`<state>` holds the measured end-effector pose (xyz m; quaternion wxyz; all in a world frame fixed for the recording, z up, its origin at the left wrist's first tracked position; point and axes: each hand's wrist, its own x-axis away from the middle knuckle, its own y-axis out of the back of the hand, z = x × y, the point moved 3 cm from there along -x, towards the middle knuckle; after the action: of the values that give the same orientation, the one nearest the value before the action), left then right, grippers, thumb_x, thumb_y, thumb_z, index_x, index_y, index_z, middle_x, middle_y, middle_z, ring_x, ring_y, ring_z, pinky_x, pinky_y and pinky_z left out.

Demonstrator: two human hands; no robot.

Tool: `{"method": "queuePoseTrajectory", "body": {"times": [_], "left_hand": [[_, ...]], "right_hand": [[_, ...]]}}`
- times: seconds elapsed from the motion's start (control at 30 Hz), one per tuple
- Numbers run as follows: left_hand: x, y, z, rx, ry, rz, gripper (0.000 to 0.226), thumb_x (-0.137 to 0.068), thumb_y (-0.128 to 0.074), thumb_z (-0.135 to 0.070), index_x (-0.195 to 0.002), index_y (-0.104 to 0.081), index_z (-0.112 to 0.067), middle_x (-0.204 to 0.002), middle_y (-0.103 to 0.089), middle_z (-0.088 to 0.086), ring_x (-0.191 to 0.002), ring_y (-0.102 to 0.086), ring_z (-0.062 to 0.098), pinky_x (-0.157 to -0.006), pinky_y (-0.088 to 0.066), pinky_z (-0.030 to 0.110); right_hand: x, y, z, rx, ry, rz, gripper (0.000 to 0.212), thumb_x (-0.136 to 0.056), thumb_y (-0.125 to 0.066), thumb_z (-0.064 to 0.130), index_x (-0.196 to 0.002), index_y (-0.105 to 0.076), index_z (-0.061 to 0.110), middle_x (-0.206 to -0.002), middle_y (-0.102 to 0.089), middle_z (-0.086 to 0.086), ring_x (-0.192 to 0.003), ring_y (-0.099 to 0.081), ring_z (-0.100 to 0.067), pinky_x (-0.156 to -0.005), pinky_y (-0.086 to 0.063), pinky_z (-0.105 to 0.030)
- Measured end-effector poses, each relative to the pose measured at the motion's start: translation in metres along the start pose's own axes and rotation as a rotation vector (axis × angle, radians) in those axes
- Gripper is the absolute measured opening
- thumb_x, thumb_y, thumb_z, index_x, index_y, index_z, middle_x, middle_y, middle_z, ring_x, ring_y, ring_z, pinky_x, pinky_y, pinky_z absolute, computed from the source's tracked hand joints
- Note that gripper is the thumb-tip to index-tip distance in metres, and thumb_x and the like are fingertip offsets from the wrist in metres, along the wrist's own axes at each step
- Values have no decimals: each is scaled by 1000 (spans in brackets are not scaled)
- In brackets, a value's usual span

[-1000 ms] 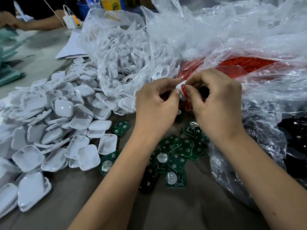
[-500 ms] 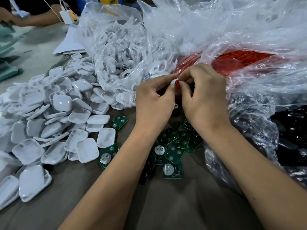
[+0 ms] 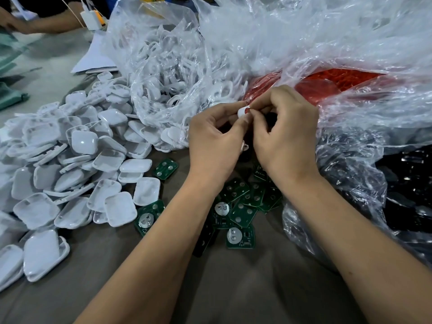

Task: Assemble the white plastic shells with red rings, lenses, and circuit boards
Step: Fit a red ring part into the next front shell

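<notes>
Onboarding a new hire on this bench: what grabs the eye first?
Both hands, left hand and right hand, pinch a small white shell with a red ring at centre frame. Left of them sprawls a heap of white shells; green circuit boards lie below the hands, and a clear bag of red rings sits behind.

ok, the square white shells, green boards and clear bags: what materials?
Square white shells: looks like moulded plastic, glossy, with highlights on rounded faces. Green boards: likely laminate circuit board, matte, with silvery round pads. Clear bags: thin plastic film, crinkled, shiny, see-through.
</notes>
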<state>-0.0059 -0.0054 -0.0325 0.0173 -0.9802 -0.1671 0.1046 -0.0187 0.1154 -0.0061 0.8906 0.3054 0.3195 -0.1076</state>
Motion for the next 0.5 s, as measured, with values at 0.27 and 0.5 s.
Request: {"method": "queuePoseTrajectory", "body": {"times": [0.27,0.5], "left_hand": [[-9,12,0,157,194,-54,11,-94,-66,3,-98,-76,-1,-79,-75,13,-59,-67,15,-52,-54,26],[-18,25,-5,250,305,-3,15,-94,-60,7,-92,-74,3,-74,-74,15,-58,-68,21,-62,-54,24]], "right_hand": [[-5,2,-12,-192,-100,202,15,-99,-69,15,-109,-80,17,-99,-76,8,-93,-69,-3,-86,-54,-19],[-2,7,-15,-232,16,267,12,-90,-81,24,-101,-82,28,-75,-70,5,-62,-58,-10,-56,-45,-22]]}}
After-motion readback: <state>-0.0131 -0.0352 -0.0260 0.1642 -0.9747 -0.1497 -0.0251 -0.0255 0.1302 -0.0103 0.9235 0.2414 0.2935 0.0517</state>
